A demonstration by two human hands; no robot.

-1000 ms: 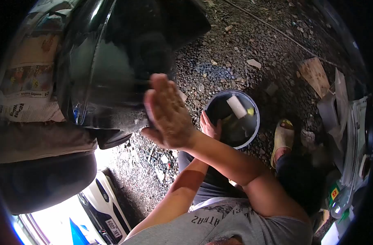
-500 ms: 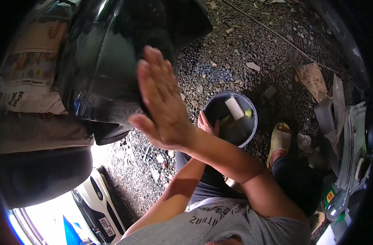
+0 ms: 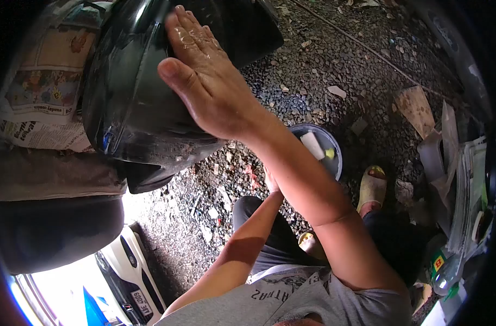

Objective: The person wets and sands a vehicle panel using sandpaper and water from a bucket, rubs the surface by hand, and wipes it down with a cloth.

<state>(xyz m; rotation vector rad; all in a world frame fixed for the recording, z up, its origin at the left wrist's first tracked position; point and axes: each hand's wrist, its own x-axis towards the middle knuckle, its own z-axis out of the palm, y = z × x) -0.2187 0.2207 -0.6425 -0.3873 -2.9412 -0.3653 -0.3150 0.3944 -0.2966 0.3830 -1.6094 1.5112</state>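
Note:
My right hand (image 3: 207, 81) lies with fingers stretched flat against or just over a glossy black curved panel (image 3: 150, 108), thumb apart. Its fingers shine wet, and I cannot tell if the palm touches. Behind my right forearm, my left hand (image 3: 270, 180) shows only a sliver beside a round dark bucket (image 3: 339, 157); its fingers are hidden. Inside the bucket are a white block (image 3: 312, 145) and a small yellow-green piece (image 3: 330, 154).
Newspaper sheets (image 3: 47, 98) cover something left of the panel. Pebbly ground (image 3: 307, 70) lies below, with a flat wooden scrap (image 3: 415, 111). Plastic-wrapped items (image 3: 465, 190) and a bottle (image 3: 447, 274) stand at right. A white car front (image 3: 125, 266) shows at lower left.
My right hand has moved up along the black panel, away from the bucket. My left hand, seen earlier with fingers at the bucket's rim, is now mostly covered by my right forearm.

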